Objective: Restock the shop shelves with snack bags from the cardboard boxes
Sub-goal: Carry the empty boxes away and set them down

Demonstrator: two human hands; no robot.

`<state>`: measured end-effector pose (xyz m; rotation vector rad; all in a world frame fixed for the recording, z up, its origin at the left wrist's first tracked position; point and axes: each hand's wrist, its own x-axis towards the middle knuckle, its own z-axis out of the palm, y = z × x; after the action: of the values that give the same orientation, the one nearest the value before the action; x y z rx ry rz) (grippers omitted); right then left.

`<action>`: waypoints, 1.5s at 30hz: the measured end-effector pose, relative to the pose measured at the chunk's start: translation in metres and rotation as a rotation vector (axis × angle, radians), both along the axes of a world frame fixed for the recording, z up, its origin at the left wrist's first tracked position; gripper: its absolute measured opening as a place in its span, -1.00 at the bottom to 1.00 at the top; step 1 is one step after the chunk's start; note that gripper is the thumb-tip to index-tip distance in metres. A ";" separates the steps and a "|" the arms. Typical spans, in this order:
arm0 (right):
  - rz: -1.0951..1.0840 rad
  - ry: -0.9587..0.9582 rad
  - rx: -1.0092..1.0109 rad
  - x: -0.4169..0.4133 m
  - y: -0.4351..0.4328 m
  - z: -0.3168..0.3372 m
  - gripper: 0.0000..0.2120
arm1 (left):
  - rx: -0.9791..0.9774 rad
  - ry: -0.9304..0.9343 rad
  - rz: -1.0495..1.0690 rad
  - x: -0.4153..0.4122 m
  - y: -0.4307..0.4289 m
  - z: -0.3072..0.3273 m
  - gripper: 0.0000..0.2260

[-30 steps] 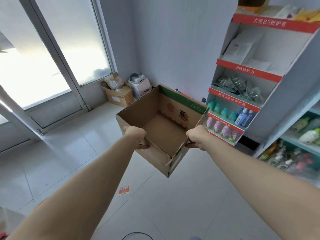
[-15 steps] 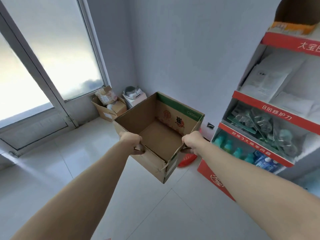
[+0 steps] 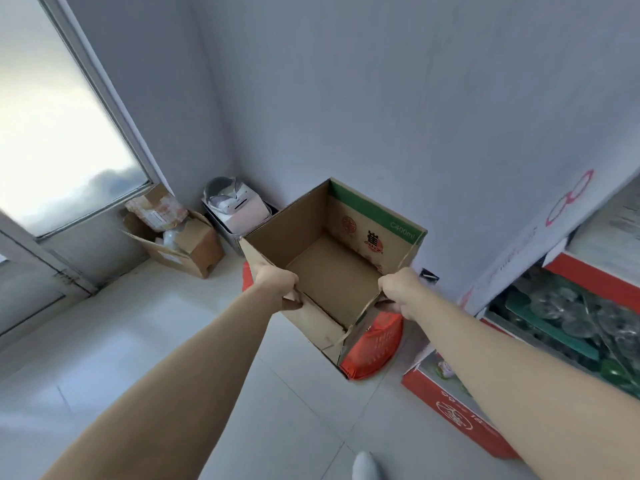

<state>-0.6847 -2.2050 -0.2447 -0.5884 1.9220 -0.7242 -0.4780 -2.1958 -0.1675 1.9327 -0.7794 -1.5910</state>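
An open brown cardboard box with a green stripe along its far wall hangs in the air before me; its inside is empty. My left hand grips the box's near left edge. My right hand grips the near right edge by a torn flap. Both arms are stretched out over the white tiled floor. At the right edge stands a red and white shop shelf holding packets in clear and green wrapping.
A red plastic basket sits on the floor under the box. In the corner stand an open cardboard box full of odds and ends and a dark bin holding white items. A glass door fills the left side.
I have moved closer to the corner with the box held out. The red basket now shows beneath the box, and the shelf has slid further to the right edge.
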 end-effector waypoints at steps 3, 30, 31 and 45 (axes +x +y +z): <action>0.009 -0.018 0.051 -0.032 -0.049 -0.050 -0.58 | -0.009 -0.039 -0.004 -0.018 -0.050 -0.026 -0.72; 0.079 0.408 0.155 -0.061 -0.141 -0.121 -0.63 | 0.114 -0.120 -0.112 -0.089 -0.186 -0.183 -0.38; 0.124 0.434 0.134 -0.055 -0.141 -0.109 -0.62 | 0.076 -0.137 -0.139 -0.087 -0.186 -0.173 -0.45; 0.822 0.487 -0.370 0.103 -0.054 0.124 -0.63 | -0.334 -0.412 -0.260 0.037 -0.061 0.066 -0.86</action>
<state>-0.5820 -2.2588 -0.1206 -1.7822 1.7222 -0.4038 -0.4415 -2.2570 -0.1016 1.9856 -1.4170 -1.1058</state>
